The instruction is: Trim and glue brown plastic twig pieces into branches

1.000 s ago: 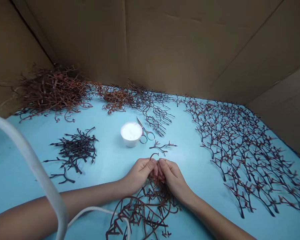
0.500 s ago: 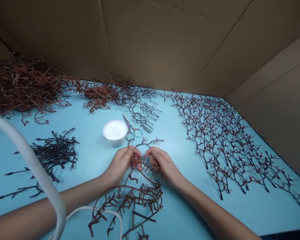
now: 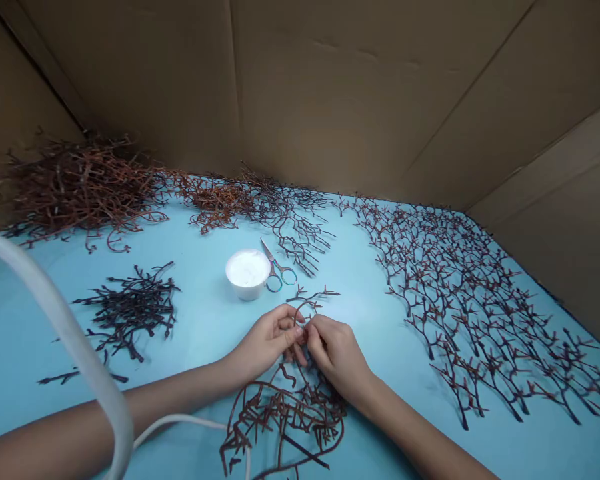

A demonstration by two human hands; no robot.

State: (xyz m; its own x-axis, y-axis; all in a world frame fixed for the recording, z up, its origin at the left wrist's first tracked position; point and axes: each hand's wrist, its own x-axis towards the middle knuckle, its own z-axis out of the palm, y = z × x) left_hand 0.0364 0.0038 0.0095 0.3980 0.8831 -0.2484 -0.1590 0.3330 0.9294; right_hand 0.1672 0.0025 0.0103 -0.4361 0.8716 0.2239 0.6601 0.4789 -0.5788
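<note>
Close to the middle of the view, my left hand [image 3: 275, 335] pinches a thin brown artificial twig between thumb and fingers. Its tip curves up above the fingertips. My right hand [image 3: 339, 352] is closed against the left fingertips, at the same twig; the exact contact point is hidden between the fingers. Below both hands lies a tangle of brown twig pieces [image 3: 285, 413] with short spiky offshoots and long curved stems. Just beyond the fingers, a small branched twig [image 3: 313, 297] rests on the blue tabletop [image 3: 200, 313].
A white tub [image 3: 247, 291] with white contents stands beside scissors [image 3: 280, 272]. Dark twigs [image 3: 137, 307] lie left; a reddish pile [image 3: 85, 190], orange-brown twigs [image 3: 220, 203] and dark branches [image 3: 300, 230] lie behind. Spread twigs [image 3: 455, 300] cover the right. A white tube [image 3: 75, 333] crosses the left foreground.
My right hand has closed in on my left, so the fingertips now meet at the twig. The whole scene has shifted slightly right and down in view.
</note>
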